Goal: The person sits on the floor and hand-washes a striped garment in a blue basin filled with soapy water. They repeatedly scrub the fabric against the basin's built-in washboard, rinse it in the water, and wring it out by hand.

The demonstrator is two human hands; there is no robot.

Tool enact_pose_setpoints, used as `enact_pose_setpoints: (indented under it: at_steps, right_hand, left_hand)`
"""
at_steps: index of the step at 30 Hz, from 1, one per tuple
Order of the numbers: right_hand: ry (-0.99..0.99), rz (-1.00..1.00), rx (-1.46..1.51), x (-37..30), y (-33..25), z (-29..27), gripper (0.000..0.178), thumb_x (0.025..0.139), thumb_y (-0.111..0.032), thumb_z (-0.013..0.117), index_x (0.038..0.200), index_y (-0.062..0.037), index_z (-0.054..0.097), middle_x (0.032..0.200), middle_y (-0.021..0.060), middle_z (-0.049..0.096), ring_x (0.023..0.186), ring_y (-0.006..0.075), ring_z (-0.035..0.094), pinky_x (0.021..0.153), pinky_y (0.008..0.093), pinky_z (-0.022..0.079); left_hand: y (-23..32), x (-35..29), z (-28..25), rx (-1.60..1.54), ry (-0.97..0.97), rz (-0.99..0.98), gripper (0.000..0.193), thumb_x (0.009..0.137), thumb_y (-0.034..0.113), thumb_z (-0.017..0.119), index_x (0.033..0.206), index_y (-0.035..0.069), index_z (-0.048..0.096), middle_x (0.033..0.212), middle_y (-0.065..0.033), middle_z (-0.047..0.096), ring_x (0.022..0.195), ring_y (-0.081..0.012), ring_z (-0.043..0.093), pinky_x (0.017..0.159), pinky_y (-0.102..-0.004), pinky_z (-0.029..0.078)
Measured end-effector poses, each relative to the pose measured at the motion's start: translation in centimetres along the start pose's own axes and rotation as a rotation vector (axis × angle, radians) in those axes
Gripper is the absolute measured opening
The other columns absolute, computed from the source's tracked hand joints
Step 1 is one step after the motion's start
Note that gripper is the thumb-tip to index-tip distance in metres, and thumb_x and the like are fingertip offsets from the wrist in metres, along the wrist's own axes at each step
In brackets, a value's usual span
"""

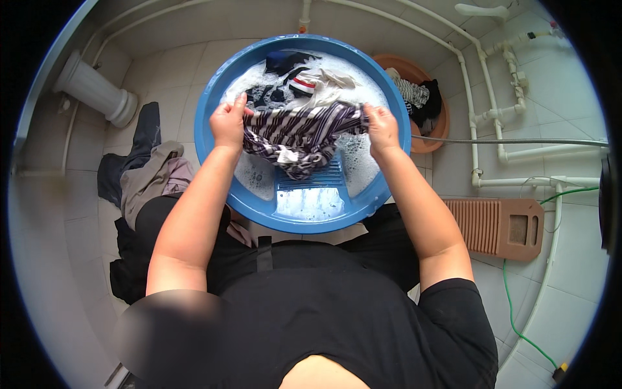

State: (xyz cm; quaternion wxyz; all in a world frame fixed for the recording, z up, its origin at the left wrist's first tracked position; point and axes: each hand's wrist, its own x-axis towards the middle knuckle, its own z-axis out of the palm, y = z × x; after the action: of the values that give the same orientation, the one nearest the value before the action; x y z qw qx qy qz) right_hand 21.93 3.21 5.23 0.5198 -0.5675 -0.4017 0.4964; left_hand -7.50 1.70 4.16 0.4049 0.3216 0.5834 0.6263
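Observation:
A dark purple and white striped garment (311, 133) is stretched between my hands over a round blue washtub (205, 123). My left hand (228, 123) pinches its left end, and my right hand (382, 128) grips the right end. The lower folds of the cloth hang bunched over a ridged blue washboard (310, 194) at the tub's near side. White suds (246, 81) fill the tub. Behind the striped cloth, a pale cloth (332, 87) and dark clothes (285, 63) lie in the foam.
An orange basin (440, 133) with clothes stands behind the tub on the right. A brown washboard (495, 227) lies at right, near white pipes (473, 129) and a green hose (512, 311). A grey hose (505, 141) runs toward the tub. Clothes (146, 172) are piled at left.

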Motion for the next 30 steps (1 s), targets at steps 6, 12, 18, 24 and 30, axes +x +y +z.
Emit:
enact_pose_setpoints:
  at_steps: [6,12,18,24,30]
  right_hand:
    - [0.188,-0.294,-0.306,1.7,0.9,-0.3,0.023,0.079,-0.024,0.064,0.075,-0.0059,0.051,0.07,0.0059,0.055,0.061,0.0167,0.052,0.057,0.0297,0.044]
    - [-0.12,-0.615,-0.965,-1.3,2.8,5.0,0.03,0.073,-0.025,0.063,0.1,-0.0116,0.06,0.116,0.013,0.051,0.111,0.0311,0.044,0.097,0.0412,0.035]
    - [-0.591,-0.194,-1.075,1.8,6.2,6.1,0.071,0.078,-0.055,0.05,0.133,-0.012,0.04,0.145,0.0177,0.021,0.133,0.0366,0.021,0.107,0.0422,0.023]
    - [-0.703,0.099,-1.153,4.0,6.6,5.4,0.068,0.082,-0.051,0.051,0.131,-0.0057,0.038,0.124,0.0274,0.047,0.119,0.0373,0.043,0.099,0.039,0.034]
    - [-0.407,-0.089,-1.259,2.1,5.4,6.4,0.042,0.077,-0.031,0.061,0.11,-0.0068,0.056,0.109,0.0214,0.058,0.102,0.0359,0.054,0.09,0.0432,0.042]
  left_hand:
    - [0.7,-1.1,-0.4,1.034,-0.02,0.583,0.043,0.072,0.043,0.068,0.099,0.011,0.059,0.125,-0.0149,0.042,0.117,-0.033,0.036,0.093,-0.0484,0.032]
    - [-2.0,-4.7,3.6,1.183,-0.349,-0.147,0.085,0.07,0.047,0.062,0.14,0.015,0.026,0.148,-0.0193,0.002,0.134,-0.0451,0.001,0.105,-0.0568,0.015]
    - [-5.7,0.8,0.5,0.892,-0.807,-0.119,0.077,0.069,0.035,0.062,0.137,0.013,0.035,0.147,-0.0233,0.011,0.134,-0.0363,0.019,0.109,-0.0339,0.02]
    - [-2.1,1.8,-1.0,1.391,-0.842,-0.149,0.037,0.075,0.016,0.056,0.112,0.011,0.059,0.106,-0.0149,0.062,0.1,-0.0319,0.058,0.088,-0.037,0.044]
    - [-3.8,1.6,0.0,1.485,-0.771,0.029,0.033,0.075,0.013,0.053,0.107,0.009,0.058,0.106,-0.0166,0.061,0.102,-0.0318,0.057,0.085,-0.0391,0.045]
